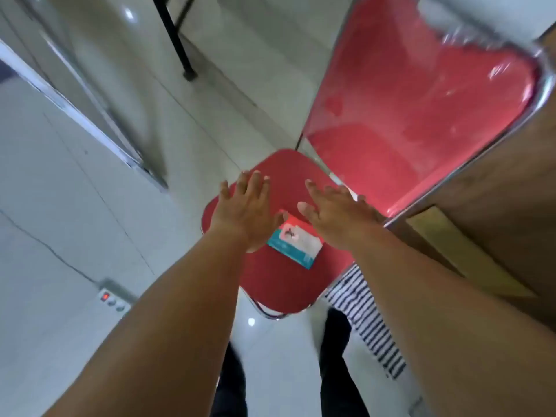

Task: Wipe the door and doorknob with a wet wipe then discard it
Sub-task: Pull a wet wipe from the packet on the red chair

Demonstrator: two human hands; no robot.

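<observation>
Red vinyl covers the chair seat (279, 284), and on it lies the wipe pack (296, 243), flat, teal along its near edge and white on top. Both hands hover over it with fingers spread and nothing held: the left hand (243, 210) covers the pack's left corner, the right hand (334, 215) its far right side. Whether either palm touches the pack cannot be told.

It looks like a soft film pouch, light and likely to slide on the slick seat or buckle if squeezed. Best to pin it with one hand by an edge and lift the flap with the other, drawing a single wipe; the wipe itself should be limp and damp.

Motion blur smears the frame. Print on the pack is unreadable and its opening flap is not clearly made out. No door, doorknob or bin can be picked out. The chair back (421, 100) is cut off at top right.
</observation>
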